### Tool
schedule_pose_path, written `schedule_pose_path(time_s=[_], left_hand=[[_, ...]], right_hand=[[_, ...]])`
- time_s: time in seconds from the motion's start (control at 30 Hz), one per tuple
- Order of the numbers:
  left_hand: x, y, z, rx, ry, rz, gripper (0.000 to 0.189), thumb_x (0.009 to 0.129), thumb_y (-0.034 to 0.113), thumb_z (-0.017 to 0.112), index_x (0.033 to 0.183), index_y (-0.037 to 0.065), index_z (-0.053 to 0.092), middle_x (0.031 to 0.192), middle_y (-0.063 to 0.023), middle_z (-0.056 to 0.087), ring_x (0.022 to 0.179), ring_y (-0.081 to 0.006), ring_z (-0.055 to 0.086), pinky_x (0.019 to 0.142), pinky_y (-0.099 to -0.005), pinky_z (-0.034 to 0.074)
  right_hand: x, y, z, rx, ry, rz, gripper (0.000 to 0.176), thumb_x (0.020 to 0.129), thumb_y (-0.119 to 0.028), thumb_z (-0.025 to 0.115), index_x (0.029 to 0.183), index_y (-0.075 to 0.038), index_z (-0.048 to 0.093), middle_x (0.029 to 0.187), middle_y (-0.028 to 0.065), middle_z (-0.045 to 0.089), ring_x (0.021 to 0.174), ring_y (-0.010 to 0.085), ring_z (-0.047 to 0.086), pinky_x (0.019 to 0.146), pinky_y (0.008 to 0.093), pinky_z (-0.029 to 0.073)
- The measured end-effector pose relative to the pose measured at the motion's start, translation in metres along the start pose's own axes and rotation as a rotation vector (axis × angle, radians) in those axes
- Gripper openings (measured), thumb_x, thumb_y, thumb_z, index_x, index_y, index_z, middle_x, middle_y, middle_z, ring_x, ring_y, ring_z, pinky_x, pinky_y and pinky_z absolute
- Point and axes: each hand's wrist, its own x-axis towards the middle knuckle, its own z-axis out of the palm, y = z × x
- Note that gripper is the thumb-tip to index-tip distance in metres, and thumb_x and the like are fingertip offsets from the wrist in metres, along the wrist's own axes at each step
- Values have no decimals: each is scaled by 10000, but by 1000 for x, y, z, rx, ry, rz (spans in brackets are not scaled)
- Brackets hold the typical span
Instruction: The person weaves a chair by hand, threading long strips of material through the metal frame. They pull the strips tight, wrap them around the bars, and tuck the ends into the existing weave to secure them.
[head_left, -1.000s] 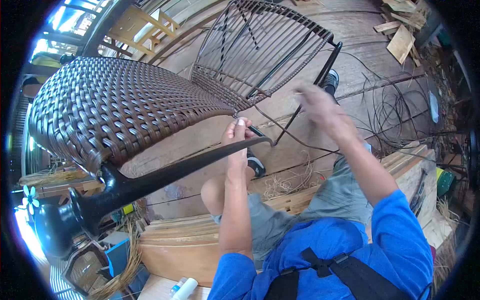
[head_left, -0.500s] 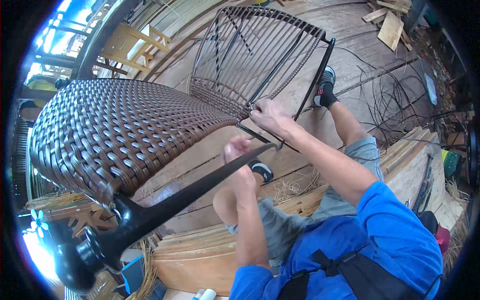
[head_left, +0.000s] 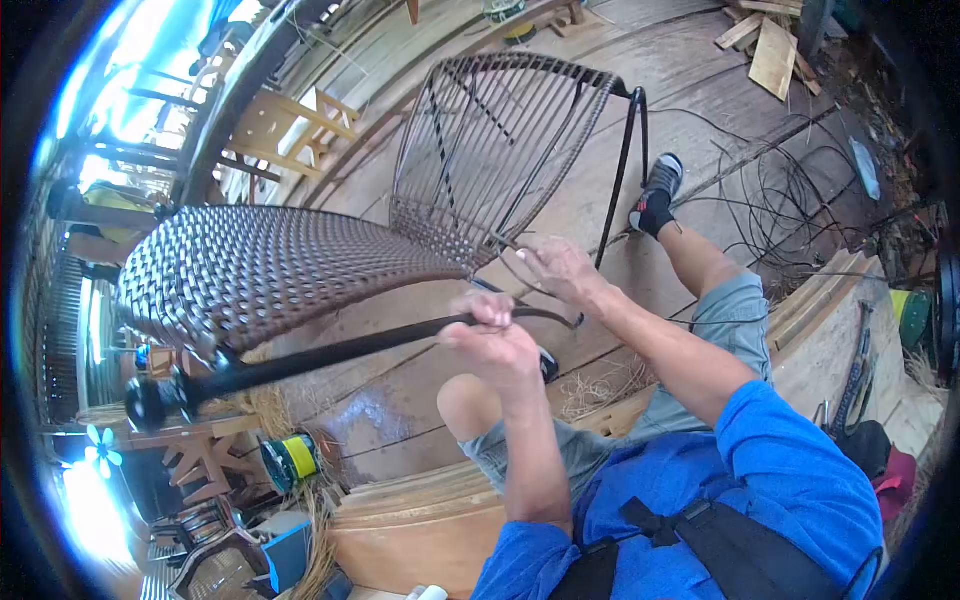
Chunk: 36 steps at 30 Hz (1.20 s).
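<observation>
At the seat (head_left: 290,270) corner, your right hand (head_left: 562,270) pinches a strand (head_left: 510,262), your left hand (head_left: 495,340) grips the leg (head_left: 330,352); seat woven, back (head_left: 500,140) only strung.

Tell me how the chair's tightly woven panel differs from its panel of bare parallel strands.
The tightly woven panel is a closed basket weave; the parallel-strand panel is open, the floor showing through. The woven panel sits above the black frame bar gripped by the left hand; the strand panel rises beyond the right hand. Both are the same brown.
</observation>
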Motion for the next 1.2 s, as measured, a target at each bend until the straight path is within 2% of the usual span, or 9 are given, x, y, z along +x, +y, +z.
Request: schedule_pose_path(time_s=[0.2,0.3,0.5,0.53,0.63,0.73,0.83,1.03,1.2], left_hand=[[22,68,21,-94,183,-178,622,719,747,449,582,147,359,476,28,320,420,-88,302,445,-254,284],[24,94,12,-48,73,-163,634,707,761,444,590,144,356,492,28,318,438,-91,301,449,-245,281],[29,106,-3,-6,68,-165,666,637,805,457,603,146,364,493,38,325,415,-99,312,435,-261,288],[36,103,-8,-9,49,-152,664,637,803,459,607,147,366,496,38,326,416,-99,313,437,-261,291],[43,101,-9,-9,-6,-134,646,662,785,461,622,147,360,509,34,314,442,-109,308,472,-271,303],[45,103,-18,-10,-64,-129,652,680,781,438,642,132,382,535,20,342,462,-122,339,486,-287,331],[41,105,-14,3,-113,-136,651,696,770,430,656,121,393,548,12,355,469,-130,350,496,-300,352],[38,112,-36,-5,-212,-174,649,707,748,445,703,100,440,611,-12,392,536,-171,405,578,-334,394],[42,123,-57,-67,-131,-213,647,767,693,442,925,72,528,793,-67,536,691,-221,522,718,-380,447]], right_hand=[[-1,-46,-28,72,-40,-142,204,877,-210,509,822,-22,564,687,199,567,688,380,573,597,445,449],[-13,-54,-28,89,-5,-188,214,887,-211,498,833,-14,564,627,157,552,606,308,577,549,396,439],[-19,-69,-26,569,-316,239,244,895,-207,465,959,2,574,563,5,437,529,95,423,495,282,377],[-15,-70,-21,535,-338,184,254,901,-206,458,999,1,569,624,73,533,587,183,533,558,326,433],[-15,-65,0,243,137,-320,199,892,-165,458,988,-32,570,684,156,593,650,351,590,566,423,446],[-20,-75,-14,79,-130,-111,262,907,-196,439,1041,-3,554,912,216,611,882,393,576,760,432,460],[-21,-74,-12,-17,-118,-137,254,898,-193,439,1012,7,548,809,169,611,764,308,606,684,381,475],[-25,-94,-25,626,-303,240,187,883,-177,424,829,-23,516,628,-21,442,541,48,401,471,209,339],[-14,-93,-2,479,-256,139,228,894,-196,428,877,9,528,635,33,475,581,124,469,545,278,401]])
